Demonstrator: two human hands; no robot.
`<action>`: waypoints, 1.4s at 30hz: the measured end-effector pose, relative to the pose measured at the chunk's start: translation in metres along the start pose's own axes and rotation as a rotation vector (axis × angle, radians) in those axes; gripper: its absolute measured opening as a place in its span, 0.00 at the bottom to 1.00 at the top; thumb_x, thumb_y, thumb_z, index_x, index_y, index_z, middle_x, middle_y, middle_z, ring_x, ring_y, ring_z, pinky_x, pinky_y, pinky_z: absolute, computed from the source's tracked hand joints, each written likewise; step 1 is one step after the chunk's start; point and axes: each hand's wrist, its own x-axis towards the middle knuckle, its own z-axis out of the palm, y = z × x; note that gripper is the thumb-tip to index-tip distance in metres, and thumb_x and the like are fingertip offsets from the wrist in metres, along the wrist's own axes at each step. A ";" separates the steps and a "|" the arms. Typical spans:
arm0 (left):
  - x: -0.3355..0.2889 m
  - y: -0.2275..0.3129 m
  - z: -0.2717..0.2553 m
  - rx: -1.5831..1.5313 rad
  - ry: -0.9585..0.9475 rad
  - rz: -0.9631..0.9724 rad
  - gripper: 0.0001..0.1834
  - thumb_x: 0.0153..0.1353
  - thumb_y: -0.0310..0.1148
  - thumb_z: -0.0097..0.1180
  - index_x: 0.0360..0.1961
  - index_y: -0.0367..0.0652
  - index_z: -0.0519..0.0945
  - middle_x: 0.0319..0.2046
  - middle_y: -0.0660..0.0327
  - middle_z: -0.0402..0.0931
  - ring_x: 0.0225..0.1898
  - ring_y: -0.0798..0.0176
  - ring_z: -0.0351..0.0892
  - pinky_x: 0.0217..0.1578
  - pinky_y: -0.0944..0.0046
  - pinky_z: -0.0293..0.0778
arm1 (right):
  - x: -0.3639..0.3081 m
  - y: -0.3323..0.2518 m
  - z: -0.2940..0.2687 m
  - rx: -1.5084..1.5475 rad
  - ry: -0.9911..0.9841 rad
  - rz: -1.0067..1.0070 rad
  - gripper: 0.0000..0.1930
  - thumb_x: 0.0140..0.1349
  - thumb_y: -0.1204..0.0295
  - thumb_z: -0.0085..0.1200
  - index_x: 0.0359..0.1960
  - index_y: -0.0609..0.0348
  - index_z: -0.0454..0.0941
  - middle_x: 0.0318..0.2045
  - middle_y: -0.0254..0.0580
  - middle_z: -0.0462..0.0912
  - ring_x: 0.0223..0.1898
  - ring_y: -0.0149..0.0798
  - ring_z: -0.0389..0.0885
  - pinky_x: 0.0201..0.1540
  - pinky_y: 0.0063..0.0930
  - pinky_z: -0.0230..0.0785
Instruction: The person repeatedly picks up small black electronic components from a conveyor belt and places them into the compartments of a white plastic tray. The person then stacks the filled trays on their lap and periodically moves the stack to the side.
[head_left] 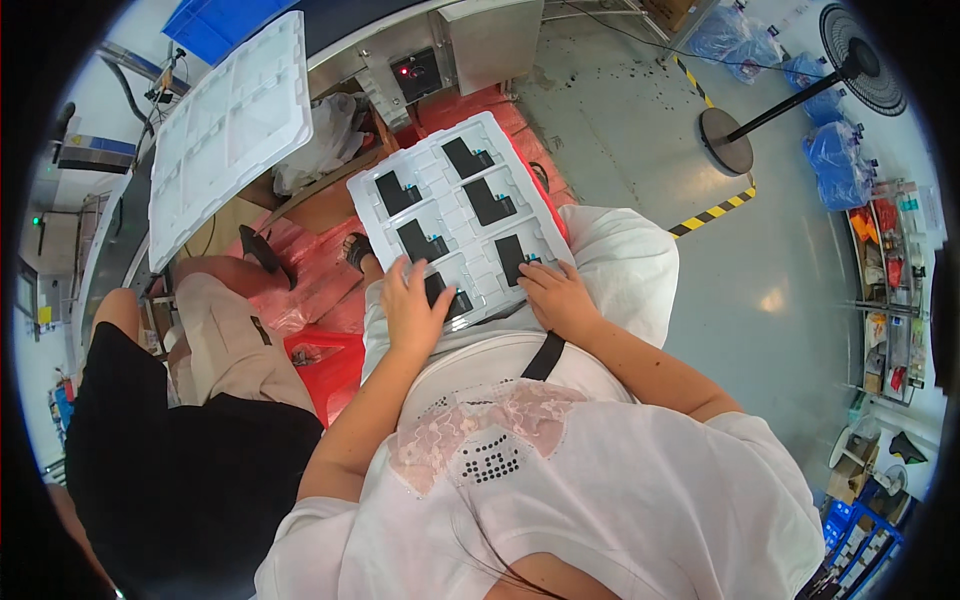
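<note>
Piece (509,260), flat and black in the white tray (455,217), lies at ten o'clock from the nearer right hand (560,300), long axis toward eleven. Left hand (413,312), fingers parted, meets another piece at one o'clock; I cannot tell whether either grips.

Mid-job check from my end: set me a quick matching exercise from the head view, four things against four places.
Things
1. White tray
2. Left hand
3. Black standing fan
4. Blue bin

Places
A. On the grey floor, in the upper right of the view
B. At the edge of the thing on the lap, fingers reaching over it
C. By the top edge of the view, left of centre
D. On the lap, with flat black pieces lying in it

Pairs: 1-D, 2-B, 3-A, 4-C
</note>
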 end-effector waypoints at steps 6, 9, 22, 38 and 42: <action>0.116 -0.009 -0.085 -1.762 0.280 -0.739 0.53 0.53 0.60 0.56 0.64 0.30 0.47 0.65 0.44 0.46 0.67 0.51 0.48 0.61 0.42 0.53 | 0.004 0.002 -0.008 0.119 0.098 0.086 0.13 0.54 0.74 0.51 0.42 0.59 0.75 0.45 0.42 0.75 0.49 0.43 0.72 0.52 0.40 0.61; 0.163 -0.022 -0.128 -2.175 0.374 -0.607 0.44 0.59 0.59 0.45 0.66 0.43 0.46 0.66 0.52 0.48 0.67 0.53 0.48 0.62 0.40 0.51 | 0.005 0.005 -0.006 0.127 0.109 0.109 0.13 0.54 0.74 0.51 0.42 0.60 0.75 0.43 0.42 0.75 0.47 0.43 0.72 0.50 0.39 0.61; 0.024 -0.089 -0.065 -1.704 0.195 -0.816 0.32 0.65 0.55 0.37 0.64 0.47 0.57 0.64 0.60 0.57 0.63 0.55 0.57 0.62 0.50 0.56 | 0.005 0.009 -0.005 0.223 0.167 0.180 0.13 0.55 0.74 0.51 0.43 0.59 0.74 0.43 0.42 0.74 0.47 0.46 0.71 0.50 0.39 0.60; 0.020 -0.127 0.043 -0.916 -0.081 -0.931 0.31 0.63 0.53 0.47 0.52 0.32 0.69 0.44 0.53 0.75 0.43 0.57 0.76 0.41 0.58 0.74 | 0.022 0.023 0.013 0.096 0.237 0.508 0.25 0.59 0.59 0.52 0.53 0.63 0.67 0.49 0.53 0.67 0.51 0.54 0.67 0.51 0.46 0.59; 0.039 -0.091 0.035 -1.038 -0.060 -1.025 0.28 0.64 0.50 0.46 0.48 0.31 0.70 0.42 0.55 0.75 0.39 0.61 0.74 0.39 0.61 0.72 | 0.038 0.044 0.016 0.354 0.191 0.801 0.25 0.61 0.57 0.49 0.52 0.64 0.67 0.47 0.59 0.67 0.48 0.58 0.69 0.50 0.47 0.62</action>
